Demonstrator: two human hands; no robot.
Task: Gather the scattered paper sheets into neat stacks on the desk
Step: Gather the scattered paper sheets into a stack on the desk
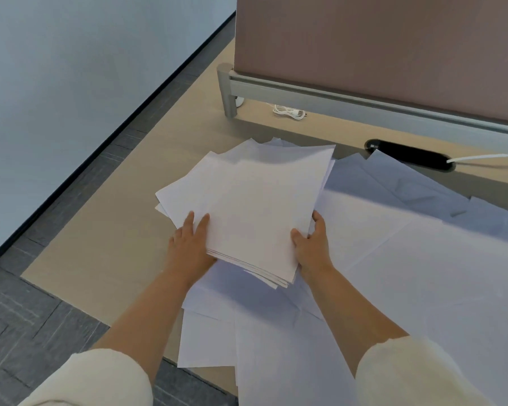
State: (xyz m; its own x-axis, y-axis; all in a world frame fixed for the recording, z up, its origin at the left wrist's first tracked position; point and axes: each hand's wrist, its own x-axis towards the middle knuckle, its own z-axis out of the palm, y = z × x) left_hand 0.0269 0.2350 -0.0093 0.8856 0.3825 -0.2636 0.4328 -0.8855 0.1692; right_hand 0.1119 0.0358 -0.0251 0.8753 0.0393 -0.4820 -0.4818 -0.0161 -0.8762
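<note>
A thick, uneven bundle of white paper sheets [255, 206] is held just above the desk [106, 253], its corners fanned out at the far end. My left hand [189, 244] grips the bundle's near left edge, fingers on top. At the near right edge, my right hand [311, 244] clasps it with the thumb on top. Loose white sheets [408, 273] lie scattered over the desk to the right and under the bundle, some overhanging the near edge.
A brown partition panel [379, 48] on a grey metal rail [335, 98] closes the desk's far side. A coiled white cable [289, 112] lies beneath the rail. A black cable port [408, 155] sits to the right. Grey floor [27, 317] and a white wall lie left.
</note>
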